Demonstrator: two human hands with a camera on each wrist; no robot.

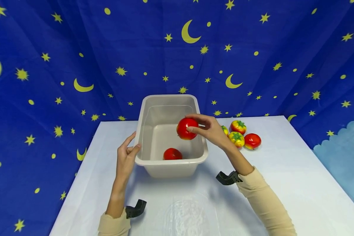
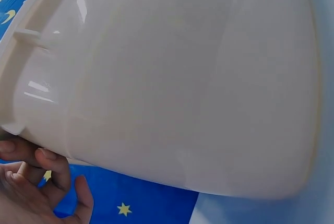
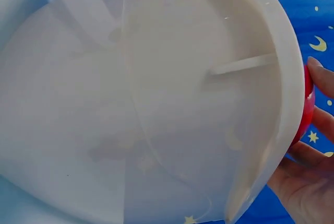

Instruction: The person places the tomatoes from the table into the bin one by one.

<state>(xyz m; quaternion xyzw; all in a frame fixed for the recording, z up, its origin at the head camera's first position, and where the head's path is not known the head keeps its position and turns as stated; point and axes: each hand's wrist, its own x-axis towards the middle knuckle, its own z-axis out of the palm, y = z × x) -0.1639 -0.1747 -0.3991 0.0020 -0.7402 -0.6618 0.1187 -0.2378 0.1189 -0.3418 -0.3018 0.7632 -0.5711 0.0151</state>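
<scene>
In the head view my right hand [image 1: 207, 129] holds a shiny red toy tomato [image 1: 186, 128] over the right side of a light grey plastic bin [image 1: 171, 163]. Another red toy tomato [image 1: 172, 154] lies inside, at the near end. My left hand [image 1: 127, 154] grips the bin's left rim, thumb on top and fingers outside. From the left wrist, the fingers of that hand [image 2: 39, 182] show under the bin's edge. The right wrist view has the held tomato partly hidden behind the rim, with my right hand [image 3: 308, 166] around it.
To the right of the bin, several toy tomatoes [image 1: 236, 139] with green star-shaped leaves sit together on the white table [image 1: 283, 183]. A red one [image 1: 252, 141] lies at the group's right. Behind the table hangs a blue cloth [image 1: 153, 49] with yellow moons and stars.
</scene>
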